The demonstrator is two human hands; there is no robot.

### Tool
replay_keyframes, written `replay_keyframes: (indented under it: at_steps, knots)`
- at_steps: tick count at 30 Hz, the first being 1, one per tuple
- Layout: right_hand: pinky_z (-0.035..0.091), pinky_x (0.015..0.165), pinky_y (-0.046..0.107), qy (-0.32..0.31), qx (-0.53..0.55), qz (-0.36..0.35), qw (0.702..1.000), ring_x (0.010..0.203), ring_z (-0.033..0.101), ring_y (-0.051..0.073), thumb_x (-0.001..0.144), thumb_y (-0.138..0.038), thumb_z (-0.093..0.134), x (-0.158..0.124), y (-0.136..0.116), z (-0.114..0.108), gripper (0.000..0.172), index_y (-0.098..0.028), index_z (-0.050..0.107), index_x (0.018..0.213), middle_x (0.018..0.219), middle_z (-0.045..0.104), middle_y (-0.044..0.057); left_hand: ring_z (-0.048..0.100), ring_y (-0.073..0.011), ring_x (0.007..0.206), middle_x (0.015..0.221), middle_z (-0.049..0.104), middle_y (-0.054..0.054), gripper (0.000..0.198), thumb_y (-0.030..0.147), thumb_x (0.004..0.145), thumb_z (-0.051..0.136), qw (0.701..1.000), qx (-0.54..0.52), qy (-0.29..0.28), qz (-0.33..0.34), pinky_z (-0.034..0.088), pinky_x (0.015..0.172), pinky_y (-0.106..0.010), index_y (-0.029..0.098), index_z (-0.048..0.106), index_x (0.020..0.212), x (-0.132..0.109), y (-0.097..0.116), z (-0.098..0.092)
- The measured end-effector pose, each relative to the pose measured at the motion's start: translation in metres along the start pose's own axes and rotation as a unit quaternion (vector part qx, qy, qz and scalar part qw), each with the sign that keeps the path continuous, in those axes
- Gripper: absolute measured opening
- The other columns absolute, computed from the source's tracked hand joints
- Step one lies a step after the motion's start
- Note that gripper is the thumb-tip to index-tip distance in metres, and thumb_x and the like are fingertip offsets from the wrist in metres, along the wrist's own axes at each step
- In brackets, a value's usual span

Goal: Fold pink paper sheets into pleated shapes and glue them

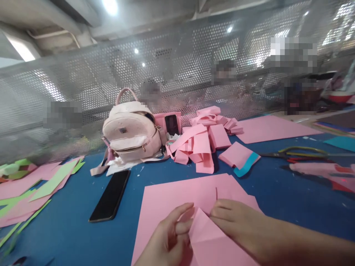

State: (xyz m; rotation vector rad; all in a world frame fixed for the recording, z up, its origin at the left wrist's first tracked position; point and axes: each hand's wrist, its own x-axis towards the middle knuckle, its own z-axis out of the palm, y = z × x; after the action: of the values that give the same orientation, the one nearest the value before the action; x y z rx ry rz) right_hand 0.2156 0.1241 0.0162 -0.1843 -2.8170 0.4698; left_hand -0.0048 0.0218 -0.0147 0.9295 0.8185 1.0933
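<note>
Folded pink paper (215, 240) tilts up between your left hand (169, 236) and right hand (237, 220), above flat pink sheets (163, 195), both sets of fingers grasping its edges, so you seem mid-fold, and the next move calls for aligning those edges before pressing the crease.

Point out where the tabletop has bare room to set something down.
Bare blue tabletop lies left of the black phone, up to the green and pink paper; a narrower patch separates phone and pink sheets. Another lies right of those sheets, between glue gun and right forearm. Crowded: the back, with backpack and folded pink paper.
</note>
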Motion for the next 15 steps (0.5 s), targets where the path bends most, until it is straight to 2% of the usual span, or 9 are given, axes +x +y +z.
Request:
replay_keyframes:
  at_steps: [4,10,13,15]
  knots:
    - [0.050,0.083,0.038,-0.030,0.002,0.004,1.000,0.083,0.062,0.024,0.083,-0.014,0.046,0.003,-0.001,0.000,0.034,-0.018,0.066,0.110,0.098,0.072,0.012,0.069,-0.0225,0.107,0.114,0.074,-0.015,0.066,0.046,0.088,0.071,0.997,0.065,-0.005,0.028,0.046,0.101,-0.036,0.022,0.048,0.146,-0.001,-0.003,-0.007]
    - [0.051,0.082,0.036,-0.005,-0.010,0.030,0.999,0.088,0.062,0.024,0.089,-0.018,0.047,0.001,0.005,0.014,0.029,-0.022,0.067,0.110,0.100,0.072,0.010,0.071,-0.0224,0.105,0.120,0.072,-0.017,0.056,0.042,0.092,0.067,0.997,0.055,-0.026,0.052,0.052,0.092,-0.032,0.020,0.053,0.142,0.003,0.001,-0.008]
    - [0.051,0.085,0.037,-0.021,-0.002,0.035,0.999,0.089,0.063,0.025,0.090,-0.017,0.047,0.003,0.003,0.010,0.028,-0.021,0.067,0.109,0.101,0.073,0.010,0.070,-0.0212,0.106,0.121,0.072,-0.014,0.048,0.035,0.095,0.061,0.988,0.135,-0.034,0.070,0.052,0.094,-0.032,0.021,0.054,0.141,0.003,0.009,-0.010]
    - [0.051,0.083,0.037,-0.038,0.004,0.057,0.998,0.087,0.064,0.025,0.090,-0.016,0.046,0.007,-0.001,0.004,0.027,-0.019,0.067,0.106,0.101,0.073,0.010,0.071,-0.0200,0.105,0.119,0.073,-0.011,0.045,0.024,0.096,0.058,0.963,0.247,-0.028,0.100,0.053,0.095,-0.032,0.024,0.054,0.140,0.003,0.016,-0.013]
